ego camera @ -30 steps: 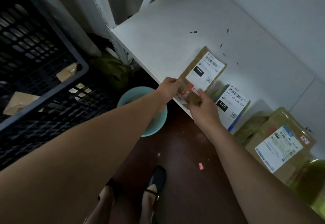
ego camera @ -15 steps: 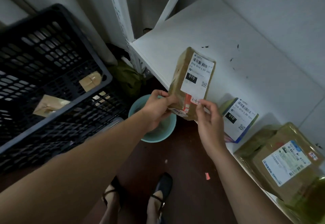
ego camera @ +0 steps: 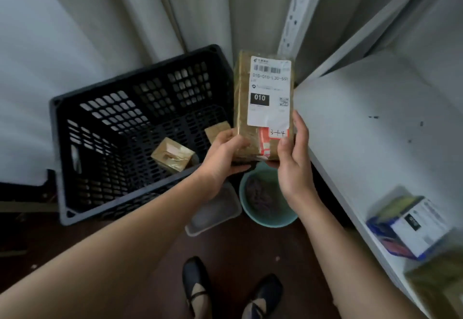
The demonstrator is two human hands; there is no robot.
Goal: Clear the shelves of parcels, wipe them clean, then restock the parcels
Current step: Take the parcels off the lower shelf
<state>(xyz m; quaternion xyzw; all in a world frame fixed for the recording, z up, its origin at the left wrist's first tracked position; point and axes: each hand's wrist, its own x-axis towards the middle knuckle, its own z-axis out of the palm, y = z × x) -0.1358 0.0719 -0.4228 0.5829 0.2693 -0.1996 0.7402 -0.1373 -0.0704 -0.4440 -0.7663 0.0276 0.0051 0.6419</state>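
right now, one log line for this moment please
stage: clearing shelf | left hand: holds parcel | right hand: holds parcel | parcel: upright beside crate | shelf: other parcels remain

You have one black crate [ego camera: 105, 148] as your landmark. Inside it you see two brown parcels [ego camera: 172, 155]. Just right of it, one labelled parcel [ego camera: 265, 98] sits in your two hands [ego camera: 223, 158]. Right of the crate, the white shelf [ego camera: 375, 128] carries two more parcels [ego camera: 411, 226]. Near the crate's front corner stand one teal basin [ego camera: 268, 216] and one clear tub [ego camera: 213, 211].
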